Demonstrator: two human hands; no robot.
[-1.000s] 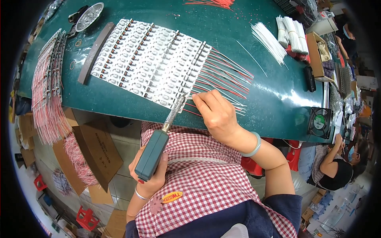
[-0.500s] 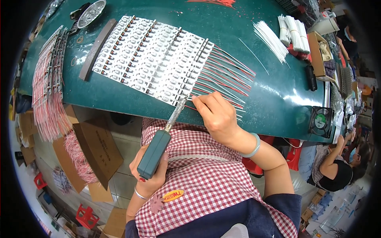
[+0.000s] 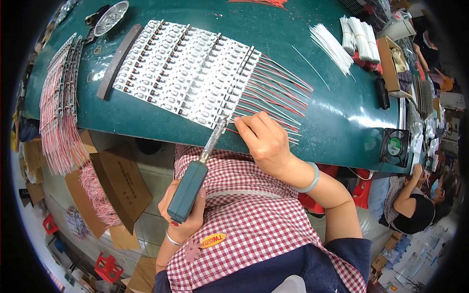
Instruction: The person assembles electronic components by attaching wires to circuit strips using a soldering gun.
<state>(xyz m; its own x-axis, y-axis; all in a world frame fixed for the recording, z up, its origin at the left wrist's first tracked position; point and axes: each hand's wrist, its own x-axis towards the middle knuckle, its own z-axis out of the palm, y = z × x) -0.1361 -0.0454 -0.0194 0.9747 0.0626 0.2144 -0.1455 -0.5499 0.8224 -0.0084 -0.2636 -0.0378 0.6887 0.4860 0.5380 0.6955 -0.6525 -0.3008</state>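
My left hand (image 3: 194, 215) is wrapped around the green handle of a soldering iron (image 3: 188, 188). Its metal barrel reaches up to the near right corner of a white sheet of small circuit boards (image 3: 183, 73), where the tip meets the edge. Right beside that tip, my right hand (image 3: 267, 141) has thumb and forefinger pinched on a thin wire, mostly hidden by the fingers. Red and white wires (image 3: 281, 93) fan out to the right from the sheet's edge. Rows of small dark and metal parts cover the sheet.
A dark bar (image 3: 119, 61) lies along the sheet's left edge. Wired board strips (image 3: 61, 97) hang over the table's left end, above an open carton (image 3: 122, 183). Loose white wires (image 3: 332, 51), bundles (image 3: 361, 39) and a small fan (image 3: 394, 148) are at right. A co-worker (image 3: 413, 205) sits beyond.
The iron and both hands have shifted very slightly left. My grip on the iron and the pinch at the sheet's corner look the same.
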